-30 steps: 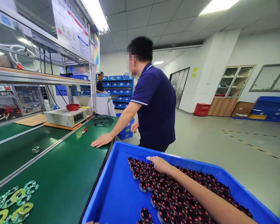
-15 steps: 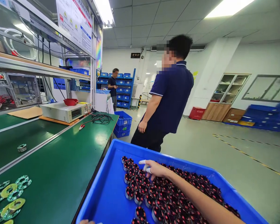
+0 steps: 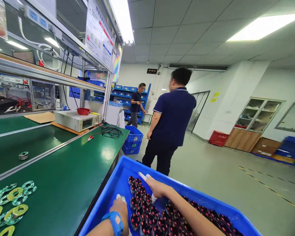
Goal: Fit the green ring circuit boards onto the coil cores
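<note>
A blue tray (image 3: 186,186) holds many small round parts (image 3: 145,206) with dark tops and red spots. Over their far left part reaches my right hand (image 3: 155,186), white covers on its fingertips, fingers spread; nothing shows in its grasp. My left hand (image 3: 119,208), with a blue band (image 3: 116,223) at the wrist, is low inside the tray's left side, left of the parts. Its fingertips also have white covers; its fingers point forward close together, and what lies under them is hidden.
Left of the tray is a green table (image 3: 64,177) with ring-shaped pieces (image 3: 14,193), a bench instrument (image 3: 76,120) and black cables (image 3: 111,131). A person (image 3: 174,114) stands beyond the tray, another person (image 3: 135,105) farther back. Blue crates (image 3: 132,141) stand beside the table.
My left hand has come up into the tray from the bottom edge. My right hand has shifted slightly left. The nearer person has moved farther off, and the view has tilted up.
</note>
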`<state>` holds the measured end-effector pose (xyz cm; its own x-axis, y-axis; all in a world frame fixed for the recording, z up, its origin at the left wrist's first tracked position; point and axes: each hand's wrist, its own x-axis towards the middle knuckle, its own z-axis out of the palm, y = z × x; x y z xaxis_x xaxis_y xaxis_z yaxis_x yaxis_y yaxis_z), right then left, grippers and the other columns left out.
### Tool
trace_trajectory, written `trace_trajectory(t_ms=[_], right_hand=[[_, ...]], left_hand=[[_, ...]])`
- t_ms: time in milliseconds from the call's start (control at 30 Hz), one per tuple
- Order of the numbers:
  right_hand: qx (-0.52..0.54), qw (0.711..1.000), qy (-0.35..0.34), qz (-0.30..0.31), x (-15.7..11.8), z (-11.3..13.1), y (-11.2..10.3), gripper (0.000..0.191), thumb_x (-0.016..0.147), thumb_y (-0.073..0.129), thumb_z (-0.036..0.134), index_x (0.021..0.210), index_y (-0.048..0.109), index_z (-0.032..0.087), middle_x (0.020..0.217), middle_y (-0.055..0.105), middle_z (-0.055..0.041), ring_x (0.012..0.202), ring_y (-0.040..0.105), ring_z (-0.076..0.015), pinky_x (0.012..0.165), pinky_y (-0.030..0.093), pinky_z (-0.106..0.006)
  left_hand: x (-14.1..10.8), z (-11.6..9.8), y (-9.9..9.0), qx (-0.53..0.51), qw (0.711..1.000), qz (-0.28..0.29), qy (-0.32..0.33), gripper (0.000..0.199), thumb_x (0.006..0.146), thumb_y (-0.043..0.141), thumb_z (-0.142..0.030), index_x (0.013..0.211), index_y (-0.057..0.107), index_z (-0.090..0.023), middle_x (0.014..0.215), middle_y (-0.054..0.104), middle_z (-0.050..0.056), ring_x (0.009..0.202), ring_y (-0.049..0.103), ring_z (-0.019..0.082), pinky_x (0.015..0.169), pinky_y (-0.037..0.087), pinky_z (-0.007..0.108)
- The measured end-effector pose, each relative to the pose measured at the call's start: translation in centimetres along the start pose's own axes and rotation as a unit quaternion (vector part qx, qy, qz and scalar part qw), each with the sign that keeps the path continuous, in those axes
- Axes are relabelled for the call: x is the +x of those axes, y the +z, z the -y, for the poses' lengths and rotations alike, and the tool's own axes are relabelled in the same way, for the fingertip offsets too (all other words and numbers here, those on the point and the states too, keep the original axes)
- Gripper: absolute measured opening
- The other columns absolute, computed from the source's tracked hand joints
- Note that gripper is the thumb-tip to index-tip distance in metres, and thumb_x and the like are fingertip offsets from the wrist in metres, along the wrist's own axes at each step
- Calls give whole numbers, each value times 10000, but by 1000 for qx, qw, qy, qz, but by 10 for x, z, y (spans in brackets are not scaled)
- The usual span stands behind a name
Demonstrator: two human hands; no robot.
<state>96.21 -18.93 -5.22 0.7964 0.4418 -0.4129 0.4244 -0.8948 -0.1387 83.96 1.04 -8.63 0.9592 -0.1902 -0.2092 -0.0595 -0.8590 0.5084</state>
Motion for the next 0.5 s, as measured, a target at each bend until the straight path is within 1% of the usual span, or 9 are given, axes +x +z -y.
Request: trace_trajectory(t_ms=[67,100,133,200,267,367,433,500], right_hand=[[-15,1000,-15,7,6,1,-4,1295,463,751,-7,1428,-73,251,1481,121,-229,1320,256,-338,1037,301,-389],[-22,999,-25,8,9,2,-5,1285,476,737,-20,1425,-80,272,1482,130,-217,1318,260,-336,1035,303,-388],[-28,999,-37,8,12,4,-6,1278,484,724,-33,1423,-81,289,1482,136,-207,1316,264,-338,1033,304,-391],[-39,997,-61,8,19,9,-8,1280,479,721,-43,1421,-69,315,1478,150,-194,1306,276,-358,1026,309,-409],[-48,995,-86,8,26,15,-9,1291,463,737,-34,1422,-47,328,1472,163,-185,1294,292,-377,1018,318,-422],[-57,992,-114,10,33,23,-10,1298,441,769,5,1427,-8,333,1454,213,-158,1279,320,-372,1021,318,-412],[-60,991,-122,9,35,27,-9,1302,421,793,40,1435,20,305,1447,228,-164,1279,318,-375,1026,314,-410],[-62,990,-124,8,34,30,-6,1308,395,815,78,1443,52,253,1447,222,-193,1288,294,-391,1033,305,-423]], left_hand=[[8,-10,0,22,999,33,-27,1133,359,790,-282,1337,326,52,1361,307,316,1250,329,418,1048,303,429],[11,-13,1,30,998,41,-38,1164,364,789,-258,1355,271,65,1388,256,317,1276,294,400,1064,279,399],[13,-15,1,29,998,36,-46,1173,372,784,-230,1365,236,66,1404,228,309,1292,275,381,1071,268,375],[18,-15,0,15,998,4,-59,1146,400,768,-199,1375,219,48,1412,234,286,1301,274,350,1068,275,347],[25,-12,-2,1,997,-21,-71,1134,415,762,-197,1379,215,37,1414,245,272,1308,270,333,1065,280,334],[34,-2,-7,-4,996,-42,-82,1169,399,774,-197,1386,191,32,1420,229,273,1320,246,332,1071,268,338],[39,6,-10,-8,995,-52,-83,1177,394,773,-188,1393,182,12,1429,215,264,1329,233,321,1074,262,332],[42,13,-12,-12,996,-52,-72,1155,405,763,-182,1396,194,-9,1436,216,248,1335,226,306,1080,252,318]])
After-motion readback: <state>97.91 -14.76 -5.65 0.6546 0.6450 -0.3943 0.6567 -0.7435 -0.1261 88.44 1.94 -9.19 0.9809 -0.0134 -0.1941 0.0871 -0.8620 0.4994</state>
